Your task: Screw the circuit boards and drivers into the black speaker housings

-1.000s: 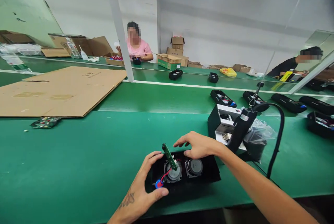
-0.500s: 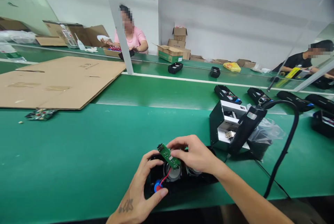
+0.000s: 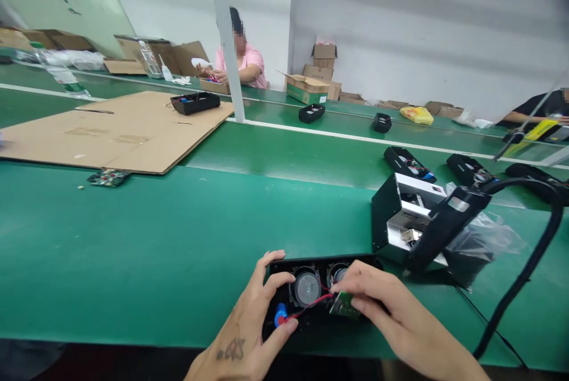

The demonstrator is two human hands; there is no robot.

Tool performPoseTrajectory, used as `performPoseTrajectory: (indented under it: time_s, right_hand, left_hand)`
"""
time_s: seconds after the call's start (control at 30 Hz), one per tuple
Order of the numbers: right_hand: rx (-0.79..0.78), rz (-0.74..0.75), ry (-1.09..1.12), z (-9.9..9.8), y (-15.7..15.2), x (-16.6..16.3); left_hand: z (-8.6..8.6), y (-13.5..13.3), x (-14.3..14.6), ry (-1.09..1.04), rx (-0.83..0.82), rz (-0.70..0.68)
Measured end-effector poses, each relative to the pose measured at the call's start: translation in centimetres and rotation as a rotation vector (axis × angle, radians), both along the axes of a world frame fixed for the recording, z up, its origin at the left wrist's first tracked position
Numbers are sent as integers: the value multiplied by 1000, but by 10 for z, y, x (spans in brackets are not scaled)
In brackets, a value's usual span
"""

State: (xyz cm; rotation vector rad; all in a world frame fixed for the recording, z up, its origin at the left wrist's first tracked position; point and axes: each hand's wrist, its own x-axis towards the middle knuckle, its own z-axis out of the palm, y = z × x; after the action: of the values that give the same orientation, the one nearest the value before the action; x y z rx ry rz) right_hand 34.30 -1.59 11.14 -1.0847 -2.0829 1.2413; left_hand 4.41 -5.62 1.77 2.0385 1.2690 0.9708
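Observation:
A black speaker housing (image 3: 313,329) lies at the table's front edge with its inside facing up. Two round speaker drivers (image 3: 306,290) sit in it, the right one partly hidden by my fingers. My left hand (image 3: 246,322) grips the housing's left end, thumb at the near side and fingers over the far rim. By that thumb is a blue cylindrical part (image 3: 280,313) with a red end. Red and black wires (image 3: 310,306) run from there toward a green circuit board (image 3: 343,305). My right hand (image 3: 386,304) pinches this board, tilted, above the housing's right half.
Behind the housing to the right stands a black-and-silver station (image 3: 386,215) with a black handle (image 3: 448,230) and thick cable. Flat cardboard (image 3: 133,138) lies at left, bearing another housing (image 3: 195,102). More housings (image 3: 409,163) line the belt. A co-worker (image 3: 249,64) sits opposite.
My right hand has brought the circuit board down and right, turning it. The left driver is uncovered. A housing now lies on the cardboard near the co-worker. The view has shifted left.

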Motion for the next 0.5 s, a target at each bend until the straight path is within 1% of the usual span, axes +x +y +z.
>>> performPoseTrajectory:
  time_s: [0.07,0.17,0.2,0.23,0.27,0.33,0.43,0.5]
  right_hand:
    - [229,58,-131,-1,-10,-3]
    - [651,105,-243,-9,-18,-9]
    - [761,112,-265,-13,-19,-11]
    - [837,111,-275,-17,-20,-13]
    - [883,102,-272,-20,-20,-15]
    - [909,43,-245,-26,-20,-17]
    - [874,-72,-171,-30,-20,-19]
    - [804,-125,-116,-29,-20,-19]
  left_hand:
    - [11,-2,0,56,31,-30]
    - [28,-2,7,175,63,-64]
    - [32,-2,10,218,70,-69]
    - [35,-1,13,254,76,-68]
    - [37,0,16,284,80,-63]
    - [39,1,20,324,87,-47]
    - [37,1,22,360,108,-52]
    - [34,0,23,371,144,-64]
